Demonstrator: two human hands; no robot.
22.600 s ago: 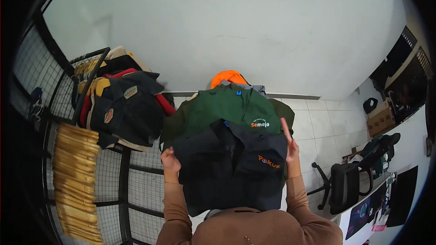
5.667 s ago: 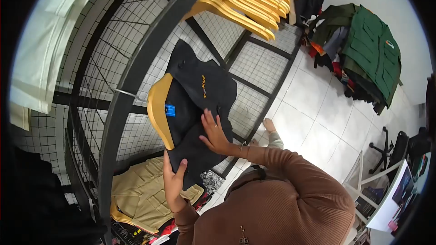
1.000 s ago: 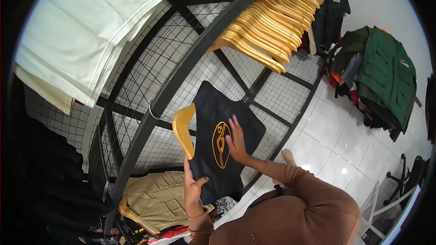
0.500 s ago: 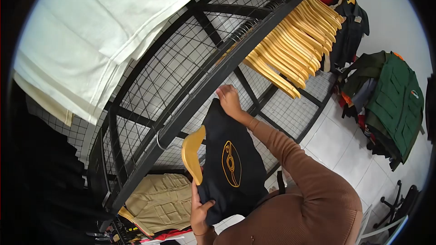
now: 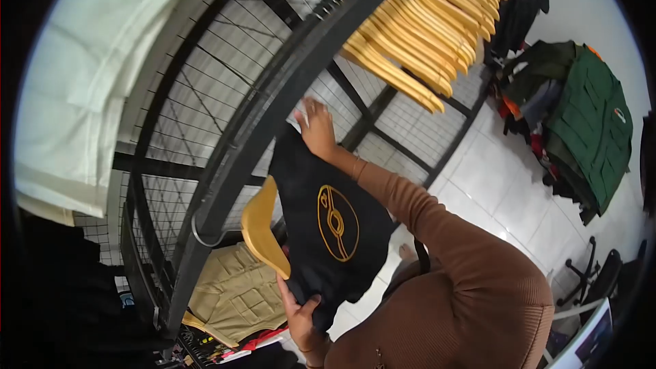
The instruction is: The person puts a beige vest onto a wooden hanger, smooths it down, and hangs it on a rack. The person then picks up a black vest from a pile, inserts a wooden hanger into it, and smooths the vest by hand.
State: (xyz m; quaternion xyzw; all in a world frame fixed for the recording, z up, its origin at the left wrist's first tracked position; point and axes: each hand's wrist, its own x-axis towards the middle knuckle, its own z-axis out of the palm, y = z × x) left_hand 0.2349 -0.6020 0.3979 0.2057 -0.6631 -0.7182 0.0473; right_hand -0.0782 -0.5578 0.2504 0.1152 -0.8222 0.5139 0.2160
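A black garment (image 5: 301, 191) with a yellow-orange oval emblem is stretched between my hands, below the rack's rail. My left hand (image 5: 305, 318) grips its lower edge, thumb on top of the cloth, fingertips at the lower tip of a wooden hanger (image 5: 258, 225). That hanger dangles by its metal hook from the black rail (image 5: 239, 143) and overlaps the garment's left edge. Higher up, my right hand (image 5: 318, 130) has its fingers curled at the garment's upper corner; part of the grip is hidden behind the hand.
Many wooden hangers (image 5: 430, 27) hang bunched farther along the rail. A beige vest (image 5: 236, 294) hangs below at left. White cloth (image 5: 89, 75) fills the upper left. Green jackets (image 5: 591, 130) hang at right above white floor tiles (image 5: 506, 164), with an office chair (image 5: 591, 273) nearby.
My view has shifted, so the rack, garment and hands all appear farther left. Both hands keep their places on the garment, and the hanger still hangs from the rail.
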